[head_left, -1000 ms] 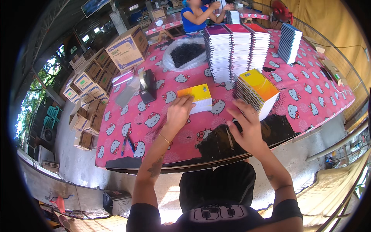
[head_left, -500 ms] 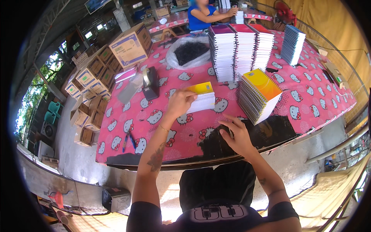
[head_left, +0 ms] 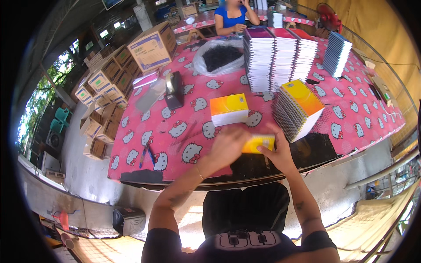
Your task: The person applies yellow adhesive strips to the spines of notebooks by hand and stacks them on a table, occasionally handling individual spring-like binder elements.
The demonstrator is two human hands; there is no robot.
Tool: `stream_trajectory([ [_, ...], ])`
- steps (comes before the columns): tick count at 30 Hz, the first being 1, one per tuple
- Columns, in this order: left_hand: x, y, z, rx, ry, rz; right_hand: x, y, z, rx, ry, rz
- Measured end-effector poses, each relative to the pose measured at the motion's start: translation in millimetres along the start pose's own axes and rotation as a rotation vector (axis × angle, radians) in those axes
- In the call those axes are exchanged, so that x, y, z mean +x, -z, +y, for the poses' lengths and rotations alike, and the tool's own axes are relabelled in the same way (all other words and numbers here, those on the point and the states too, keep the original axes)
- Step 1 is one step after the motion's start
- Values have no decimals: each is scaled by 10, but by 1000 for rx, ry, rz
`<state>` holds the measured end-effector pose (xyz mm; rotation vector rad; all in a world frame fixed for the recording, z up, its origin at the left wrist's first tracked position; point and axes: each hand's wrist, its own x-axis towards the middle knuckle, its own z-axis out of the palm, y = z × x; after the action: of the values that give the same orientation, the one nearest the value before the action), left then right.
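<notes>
A small yellow notebook (head_left: 258, 143) is held over the black patch near the table's front edge. My right hand (head_left: 280, 151) grips its right end, with the thumb on the cover. My left hand (head_left: 230, 142) is at the notebook's left end, its fingers smeared by motion, so their grip is unclear. Just beyond stands a short stack of yellow-orange notebooks (head_left: 229, 110) with white page edges facing me. To the right of my right hand rises a taller stack of spiral-bound yellow-orange notebooks (head_left: 300, 109).
Tall stacks of purple notebooks (head_left: 259, 61) and red notebooks (head_left: 284, 59) stand farther back, beside a plastic bag of black pieces (head_left: 219, 57). A tape dispenser (head_left: 174, 91), pliers (head_left: 147, 155) and a carton (head_left: 152, 48) occupy the left side. A co-worker (head_left: 234, 17) sits beyond.
My left hand has left the short stack and come toward me and right. A yellow notebook is now between my hands. The co-worker has raised one hand.
</notes>
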<state>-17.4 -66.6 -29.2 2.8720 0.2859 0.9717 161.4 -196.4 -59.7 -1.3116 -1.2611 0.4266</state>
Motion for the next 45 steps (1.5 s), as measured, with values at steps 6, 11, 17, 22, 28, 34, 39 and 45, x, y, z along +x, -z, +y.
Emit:
stream_trajectory([
  [6,-492,91,-719,177,476,338,-316,-144,286,275,-163,67],
  [11,-1048,247,-1532,301,632,34,-219,-271,278,391,-258,-57],
  [17,-603,441,-791,57,524,404,-164,-226,302,296,-196,-208],
  [22,-713,318,36,-315,442,124,-194,-243,331,324,-279,-214],
  [28,-759,202,-9,-242,463,265,-201,-275,363,322,-259,-181],
  [34,-770,235,-163,-177,618,35,-200,-270,364,311,-227,-198],
  [39,-532,385,-186,-234,340,56,-209,-263,311,351,-280,-215],
  [45,-468,338,-246,-306,271,-122,-210,-210,279,333,-329,-257],
])
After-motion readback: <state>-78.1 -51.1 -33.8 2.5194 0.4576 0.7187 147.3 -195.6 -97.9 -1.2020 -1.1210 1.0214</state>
